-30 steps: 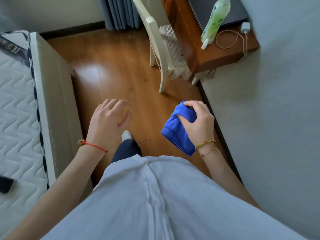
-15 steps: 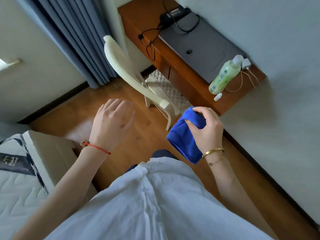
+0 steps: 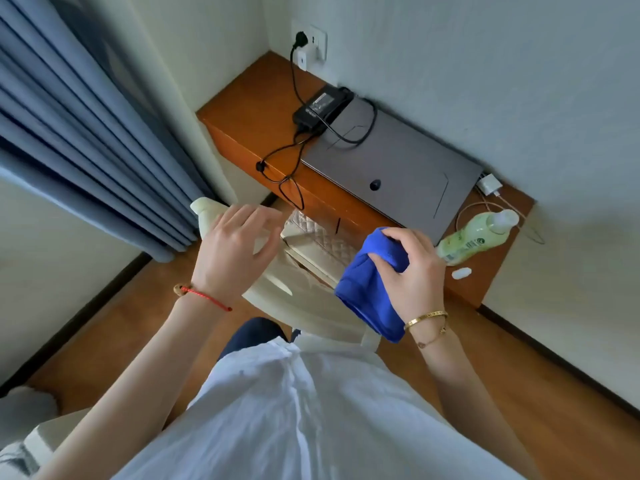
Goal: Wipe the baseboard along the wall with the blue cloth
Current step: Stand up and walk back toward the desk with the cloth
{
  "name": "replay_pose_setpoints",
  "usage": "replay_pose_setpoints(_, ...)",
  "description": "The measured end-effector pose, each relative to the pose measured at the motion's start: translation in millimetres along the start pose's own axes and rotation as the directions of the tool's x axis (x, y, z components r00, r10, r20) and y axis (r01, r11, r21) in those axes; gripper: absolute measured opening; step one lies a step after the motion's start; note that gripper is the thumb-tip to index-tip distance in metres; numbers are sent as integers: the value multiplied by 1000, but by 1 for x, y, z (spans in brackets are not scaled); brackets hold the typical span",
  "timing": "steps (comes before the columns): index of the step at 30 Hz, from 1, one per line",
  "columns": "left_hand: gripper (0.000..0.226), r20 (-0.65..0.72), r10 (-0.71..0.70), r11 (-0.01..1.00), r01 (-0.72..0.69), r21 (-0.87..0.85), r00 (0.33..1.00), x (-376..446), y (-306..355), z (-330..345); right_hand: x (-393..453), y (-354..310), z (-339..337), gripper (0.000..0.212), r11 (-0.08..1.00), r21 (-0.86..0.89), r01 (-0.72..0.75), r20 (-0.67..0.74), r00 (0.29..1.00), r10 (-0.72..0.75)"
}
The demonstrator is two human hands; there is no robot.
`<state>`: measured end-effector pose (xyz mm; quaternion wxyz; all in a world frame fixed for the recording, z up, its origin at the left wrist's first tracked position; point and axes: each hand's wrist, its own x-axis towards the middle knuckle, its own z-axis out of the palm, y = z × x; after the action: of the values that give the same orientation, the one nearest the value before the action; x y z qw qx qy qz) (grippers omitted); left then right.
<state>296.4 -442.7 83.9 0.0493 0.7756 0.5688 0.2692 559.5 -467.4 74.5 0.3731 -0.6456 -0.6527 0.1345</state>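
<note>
One right hand [image 3: 414, 271] (fingers curled) grips cloth [image 3: 370, 289].

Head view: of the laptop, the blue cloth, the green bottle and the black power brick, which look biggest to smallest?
1. Laptop
2. Blue cloth, though it sits nearer the camera, which inflates it
3. Green bottle and power brick: too alike to rank

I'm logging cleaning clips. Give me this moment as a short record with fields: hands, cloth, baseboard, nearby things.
right hand: grips the blue cloth, bunched, held in the air
left hand: holds nothing, fingers relaxed, above the chair
baseboard: dark strip along the right wall, cloth not touching it
desk: carries a closed laptop, a power adapter and a lying green bottle
</note>
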Motion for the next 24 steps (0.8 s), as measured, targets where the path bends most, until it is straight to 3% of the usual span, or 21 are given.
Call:
replay_pose_setpoints(3, 27, 28, 0, 1000, 0, -16, 1000, 31, -25, 1, 22, -8, 15, 31, 999, -28, -29, -8, 1000, 29)
replay_pose_setpoints(12, 23, 118, 100, 993, -90, -81, 988, 92, -113, 15, 69, -30, 77, 31, 975, -92, -201, -43, 979, 197)
replay_pose_setpoints(16, 15, 146, 150, 984, -133, -120, 978, 126, -171, 17, 90, -45, 124, 31, 950, -109, -291, -62, 956, 286)
replay_pose_setpoints(24, 31, 221, 270, 959, -241, -149, 937, 216, -303, -8, 175, -108, 241, 26, 925, -96, -368, -86, 929, 360)
